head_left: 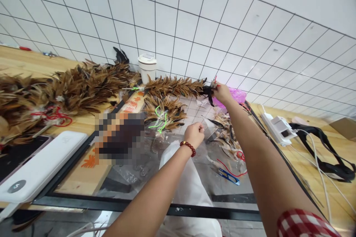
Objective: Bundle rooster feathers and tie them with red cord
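My right hand (221, 93) is stretched forward, its fingers closed on the dark end of a long brown feather garland (175, 86) that lies across the glass table (194, 189), with a bit of red string at the fingertips. My left hand (194, 133), with a red bead bracelet at the wrist, is pinched shut nearer to me above clear plastic wrap; whatever thin thing it holds is too small to make out. A smaller feather bundle tied with green string (164, 113) lies just left of the left hand.
A big heap of brown feathers with red string (55, 96) covers the wooden bench at left. A white lidded cup (147, 67) stands by the tiled wall. Blue thread snips (228, 176), a white power strip (278, 129), a black strap (328, 155), a white power bank (41, 166) and a pink bag (236, 96) lie around.
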`<state>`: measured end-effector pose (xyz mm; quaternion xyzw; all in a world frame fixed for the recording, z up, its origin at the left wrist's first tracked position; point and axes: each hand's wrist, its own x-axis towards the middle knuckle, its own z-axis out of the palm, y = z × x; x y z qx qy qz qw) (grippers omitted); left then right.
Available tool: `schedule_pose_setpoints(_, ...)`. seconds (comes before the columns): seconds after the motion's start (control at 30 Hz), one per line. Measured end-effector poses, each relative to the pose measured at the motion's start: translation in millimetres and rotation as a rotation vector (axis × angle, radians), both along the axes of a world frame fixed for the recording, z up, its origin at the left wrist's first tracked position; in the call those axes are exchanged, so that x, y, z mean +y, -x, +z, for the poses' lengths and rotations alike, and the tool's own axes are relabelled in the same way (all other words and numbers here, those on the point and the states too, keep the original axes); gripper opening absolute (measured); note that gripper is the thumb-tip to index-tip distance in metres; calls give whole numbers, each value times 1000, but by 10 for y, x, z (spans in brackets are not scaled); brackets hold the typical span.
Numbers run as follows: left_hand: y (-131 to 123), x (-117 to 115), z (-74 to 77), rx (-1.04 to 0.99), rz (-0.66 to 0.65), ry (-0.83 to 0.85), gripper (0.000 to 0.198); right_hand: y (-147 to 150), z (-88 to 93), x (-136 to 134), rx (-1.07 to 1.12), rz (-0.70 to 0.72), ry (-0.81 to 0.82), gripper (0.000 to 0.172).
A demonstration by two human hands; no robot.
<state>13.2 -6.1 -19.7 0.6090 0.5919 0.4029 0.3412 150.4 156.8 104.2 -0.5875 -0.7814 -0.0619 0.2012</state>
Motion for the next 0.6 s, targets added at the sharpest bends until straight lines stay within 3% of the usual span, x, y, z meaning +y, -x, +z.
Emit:
schedule_pose_setpoints(0.1, 1, -9, 27, 11, 11, -5, 18, -31, -170, -16, -158, -63, 176, 32)
schedule_pose_setpoints(0.2, 4, -10, 55, 24, 3, 5, 18, -240, -127, -196, -244, -88, 269, 24)
schedule_pose_setpoints(0.33, 15, -14, 103, 50, -2, 19, 18, -619, 226, -571, -261, -108, 268, 21)
schedule_pose_setpoints(0.43, 28, -21, 125, 57, -3, 34, 19, -802, 545, -817, -109, -74, 209, 21)
schedule_pose_setpoints(0.53, 33, -18, 115, 42, -13, 28, 19, -729, 736, -930, 72, 51, 37, 21)
schedule_pose_setpoints(0.6, 31, -11, 99, 27, -20, 24, 20, -498, 743, -932, 144, 166, -99, 20)
